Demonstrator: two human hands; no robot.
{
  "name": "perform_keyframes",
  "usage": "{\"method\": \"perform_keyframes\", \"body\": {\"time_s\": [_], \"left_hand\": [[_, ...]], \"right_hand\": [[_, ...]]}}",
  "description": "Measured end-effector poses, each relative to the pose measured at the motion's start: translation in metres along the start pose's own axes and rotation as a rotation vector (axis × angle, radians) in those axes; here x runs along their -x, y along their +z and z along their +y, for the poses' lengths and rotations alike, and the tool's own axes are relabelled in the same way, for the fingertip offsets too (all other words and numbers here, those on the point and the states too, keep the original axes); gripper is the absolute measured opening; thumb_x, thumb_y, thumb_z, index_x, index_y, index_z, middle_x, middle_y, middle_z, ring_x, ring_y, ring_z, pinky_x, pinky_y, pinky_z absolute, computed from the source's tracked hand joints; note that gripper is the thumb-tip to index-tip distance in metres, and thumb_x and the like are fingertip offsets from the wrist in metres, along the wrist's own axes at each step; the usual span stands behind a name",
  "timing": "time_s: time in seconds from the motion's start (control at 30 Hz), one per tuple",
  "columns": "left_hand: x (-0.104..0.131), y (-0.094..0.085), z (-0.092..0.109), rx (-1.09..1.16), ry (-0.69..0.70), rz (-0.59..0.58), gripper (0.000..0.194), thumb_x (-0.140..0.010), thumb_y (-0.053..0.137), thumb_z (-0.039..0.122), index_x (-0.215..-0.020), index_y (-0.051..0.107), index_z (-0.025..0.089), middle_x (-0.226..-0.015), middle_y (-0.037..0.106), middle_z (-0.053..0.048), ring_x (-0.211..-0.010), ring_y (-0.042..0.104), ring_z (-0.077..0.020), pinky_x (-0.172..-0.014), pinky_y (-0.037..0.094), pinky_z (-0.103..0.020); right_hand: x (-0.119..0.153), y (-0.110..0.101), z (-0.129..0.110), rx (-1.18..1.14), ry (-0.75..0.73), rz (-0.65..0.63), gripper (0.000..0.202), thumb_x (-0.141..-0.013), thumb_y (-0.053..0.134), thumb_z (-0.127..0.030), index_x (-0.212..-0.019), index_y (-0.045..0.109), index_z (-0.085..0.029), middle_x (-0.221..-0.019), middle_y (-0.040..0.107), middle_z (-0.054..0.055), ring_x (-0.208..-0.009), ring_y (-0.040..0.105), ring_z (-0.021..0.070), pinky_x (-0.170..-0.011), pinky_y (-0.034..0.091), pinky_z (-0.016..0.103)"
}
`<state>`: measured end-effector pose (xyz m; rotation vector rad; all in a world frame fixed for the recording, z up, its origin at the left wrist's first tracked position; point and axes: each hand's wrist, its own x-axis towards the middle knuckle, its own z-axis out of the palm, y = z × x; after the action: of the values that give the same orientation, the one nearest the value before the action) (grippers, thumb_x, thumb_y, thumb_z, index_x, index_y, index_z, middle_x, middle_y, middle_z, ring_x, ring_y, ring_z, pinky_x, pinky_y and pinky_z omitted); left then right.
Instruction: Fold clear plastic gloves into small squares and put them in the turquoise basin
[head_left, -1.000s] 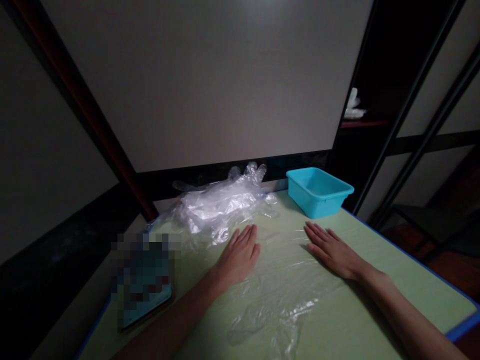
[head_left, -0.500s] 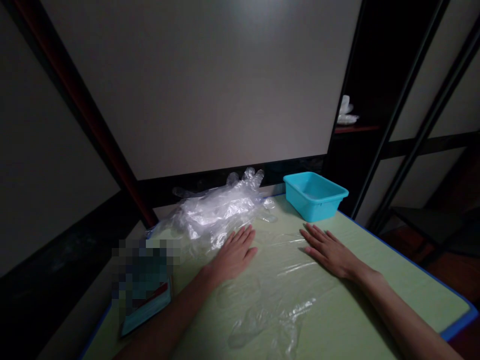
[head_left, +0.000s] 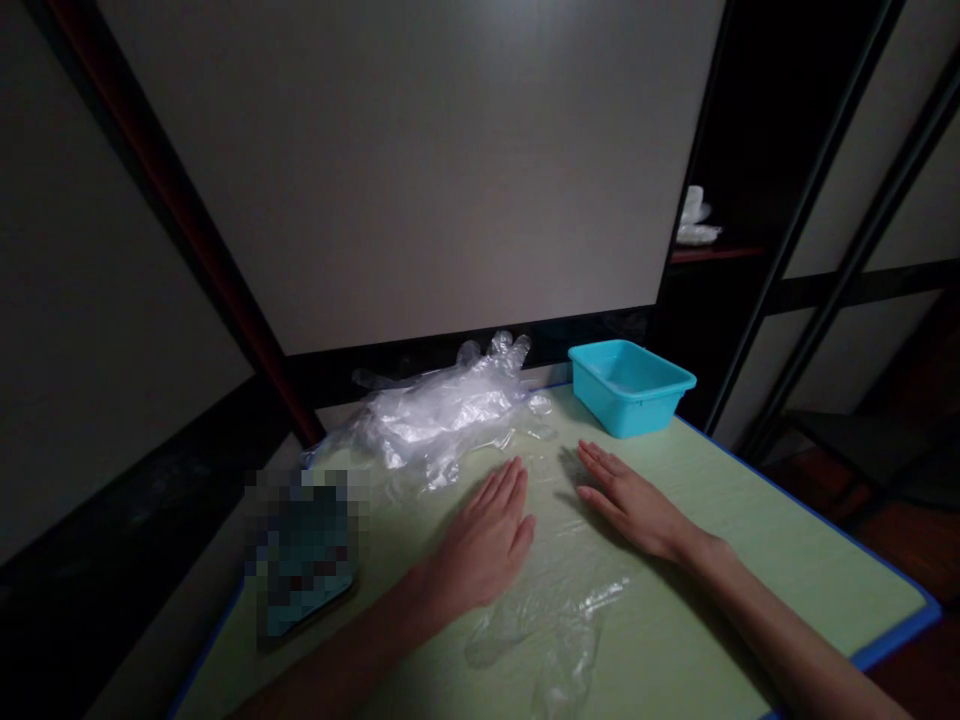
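A clear disposable plastic glove (head_left: 577, 615) lies spread on the table, its fingers pointing toward me. My left hand (head_left: 487, 535) is over the left side of this glove, palm down with fingers stretched out and nothing held. Across from it, my right hand (head_left: 634, 505) is tilted a little above the glove's right side, fingers straight, also holding nothing; its shadow falls on the table beside it. Beyond my left hand rests a crumpled pile of clear plastic gloves (head_left: 442, 415).
A turquoise plastic basin (head_left: 634, 390) stands at the far right of the pale green table (head_left: 765, 540), which has a blue edge. A blurred-out flat object (head_left: 311, 560) lies at the left. Wardrobe panels (head_left: 450, 180) rise behind the table; white items (head_left: 697, 225) sit on a shelf.
Both hands have shifted closer together. My right hand has lifted and moved left, and my left hand has come slightly right; both were flatter on the plastic before.
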<state>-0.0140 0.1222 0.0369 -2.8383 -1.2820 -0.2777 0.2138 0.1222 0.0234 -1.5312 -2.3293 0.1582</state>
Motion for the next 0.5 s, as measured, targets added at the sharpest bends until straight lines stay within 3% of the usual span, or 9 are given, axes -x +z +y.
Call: {"method": "perform_keyframes", "body": {"time_s": [0.1, 0.3, 0.5], "left_hand": [[0.019, 0.007, 0.012, -0.029, -0.007, -0.04, 0.051, -0.086, 0.027, 0.028, -0.129, 0.029, 0.002, -0.138, 0.023, -0.017, -0.128, 0.017, -0.0224, -0.104, 0.023, -0.037], [0.034, 0.021, -0.004, -0.056, -0.121, -0.01, 0.049, -0.086, 0.024, 0.026, -0.129, 0.03, 0.002, -0.137, 0.026, -0.018, -0.128, 0.02, -0.023, -0.103, 0.025, -0.039], [0.039, 0.02, -0.007, -0.065, -0.165, -0.069, 0.058, -0.082, 0.033, 0.032, -0.132, 0.024, 0.005, -0.14, 0.02, -0.014, -0.129, 0.013, -0.022, -0.106, 0.017, -0.039]], "right_hand": [[-0.006, 0.002, -0.032, -0.006, -0.114, -0.085, 0.06, -0.089, 0.024, -0.045, -0.134, 0.024, -0.005, -0.139, 0.02, 0.014, -0.129, 0.017, 0.0206, -0.105, 0.018, 0.037], [-0.02, 0.014, -0.086, -0.016, -0.273, -0.165, 0.054, -0.089, 0.028, -0.034, -0.134, 0.024, -0.005, -0.139, 0.021, 0.015, -0.129, 0.016, 0.0221, -0.104, 0.019, 0.038], [-0.022, 0.031, -0.097, -0.042, -0.232, -0.138, 0.05, -0.089, 0.024, -0.029, -0.135, 0.023, -0.008, -0.14, 0.021, 0.012, -0.129, 0.017, 0.0208, -0.105, 0.018, 0.038]]}}
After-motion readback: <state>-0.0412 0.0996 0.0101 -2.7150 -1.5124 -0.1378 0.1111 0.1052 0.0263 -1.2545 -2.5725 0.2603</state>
